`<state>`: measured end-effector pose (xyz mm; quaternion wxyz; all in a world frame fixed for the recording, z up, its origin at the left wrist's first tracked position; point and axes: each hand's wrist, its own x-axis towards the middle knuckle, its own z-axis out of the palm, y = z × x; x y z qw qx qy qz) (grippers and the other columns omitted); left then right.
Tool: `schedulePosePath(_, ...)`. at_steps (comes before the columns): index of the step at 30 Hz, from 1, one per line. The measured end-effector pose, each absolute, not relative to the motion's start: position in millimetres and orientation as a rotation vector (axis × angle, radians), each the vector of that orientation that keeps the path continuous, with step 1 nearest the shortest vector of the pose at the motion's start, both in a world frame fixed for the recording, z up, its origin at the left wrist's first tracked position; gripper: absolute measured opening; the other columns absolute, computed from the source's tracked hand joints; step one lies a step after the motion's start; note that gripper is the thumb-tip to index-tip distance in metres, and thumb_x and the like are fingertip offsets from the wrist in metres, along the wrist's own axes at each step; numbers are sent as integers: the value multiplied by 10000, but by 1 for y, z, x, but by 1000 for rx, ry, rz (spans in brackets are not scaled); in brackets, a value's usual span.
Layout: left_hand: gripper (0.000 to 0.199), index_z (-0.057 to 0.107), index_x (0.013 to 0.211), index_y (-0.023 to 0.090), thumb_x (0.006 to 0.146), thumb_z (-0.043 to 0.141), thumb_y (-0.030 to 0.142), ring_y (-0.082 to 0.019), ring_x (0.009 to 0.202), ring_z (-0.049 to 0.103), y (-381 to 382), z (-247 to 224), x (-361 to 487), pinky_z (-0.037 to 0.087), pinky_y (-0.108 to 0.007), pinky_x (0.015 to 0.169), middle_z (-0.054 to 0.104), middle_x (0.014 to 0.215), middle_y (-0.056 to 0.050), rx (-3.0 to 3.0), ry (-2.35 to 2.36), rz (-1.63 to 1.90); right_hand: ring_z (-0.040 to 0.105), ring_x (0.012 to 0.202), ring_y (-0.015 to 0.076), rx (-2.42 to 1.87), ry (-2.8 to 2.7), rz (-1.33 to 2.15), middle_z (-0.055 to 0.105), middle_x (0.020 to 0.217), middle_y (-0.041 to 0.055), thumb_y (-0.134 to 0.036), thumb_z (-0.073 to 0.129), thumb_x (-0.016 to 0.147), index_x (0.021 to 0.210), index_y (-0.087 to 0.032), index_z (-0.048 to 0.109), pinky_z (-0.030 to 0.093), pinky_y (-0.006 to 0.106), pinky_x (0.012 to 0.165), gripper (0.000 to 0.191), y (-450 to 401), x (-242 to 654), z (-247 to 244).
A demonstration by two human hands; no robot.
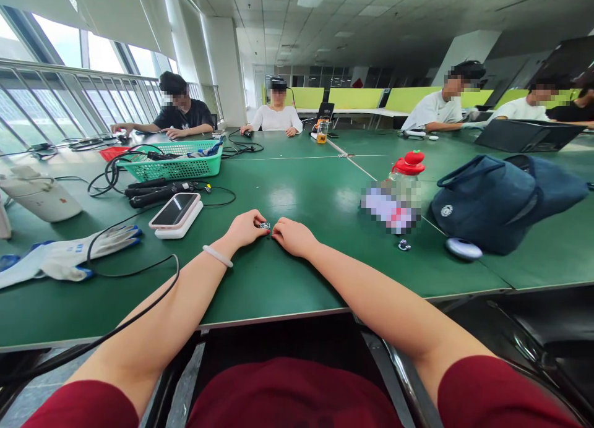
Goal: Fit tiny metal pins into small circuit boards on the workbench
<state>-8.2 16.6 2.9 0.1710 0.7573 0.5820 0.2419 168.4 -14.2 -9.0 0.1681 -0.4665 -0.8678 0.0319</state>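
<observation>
My left hand point(245, 229) is closed in a pinch just above the green table point(288, 292). Between its thumb and fingers sits a small dark-and-white patterned piece point(264, 226), too small to name. Close beside it on the right, my right hand point(293, 235) has its fingers pressed together, fingertips facing that piece. Whether anything is pinched there is hidden. To the left of my left hand, a phone point(175, 210) lies on a white box point(179, 231). A similar small black-and-white item point(403, 245) rests farther right on the table.
Black cables point(174, 273) cross my left forearm, near work gloves point(83, 252). Farther back stands a green basket point(171, 165). On the right are a blue bag point(487, 199), a round white case point(464, 249) and a red-lidded bottle point(408, 165). Several people sit around the table.
</observation>
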Motion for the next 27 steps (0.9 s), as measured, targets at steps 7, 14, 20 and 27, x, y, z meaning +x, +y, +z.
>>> schedulePosePath(7,278,617,829,193,614,718,337,-197,778,634,12,7,-7,476,-303,727,675,809,-27,2158,1584,712,569,789,119,-1288,-2429,75,585,989,46,-254,477,921,921,-180,637,401,241,685,177,-9,181,-11)
schedulePosePath(14,257,600,773,199,604,716,354,-196,827,618,2,14,0,472,-303,761,681,843,-20,2189,1430,701,567,779,112,-1198,-2353,-38,575,1012,49,-252,442,941,975,-173,615,403,234,675,193,-10,182,-7)
schedulePosePath(20,247,592,761,195,606,710,347,-178,793,611,0,16,2,471,-299,753,683,834,-14,2184,1337,688,580,771,104,-1208,-2435,-97,575,1029,54,-269,421,957,981,-172,615,393,230,663,219,-11,182,-7)
schedulePosePath(27,255,577,746,193,605,704,363,-174,771,605,0,16,0,469,-301,742,677,815,-15,2177,1288,681,590,773,108,-1215,-2467,-112,582,1046,52,-264,411,961,967,-173,615,382,232,649,223,-15,182,-4)
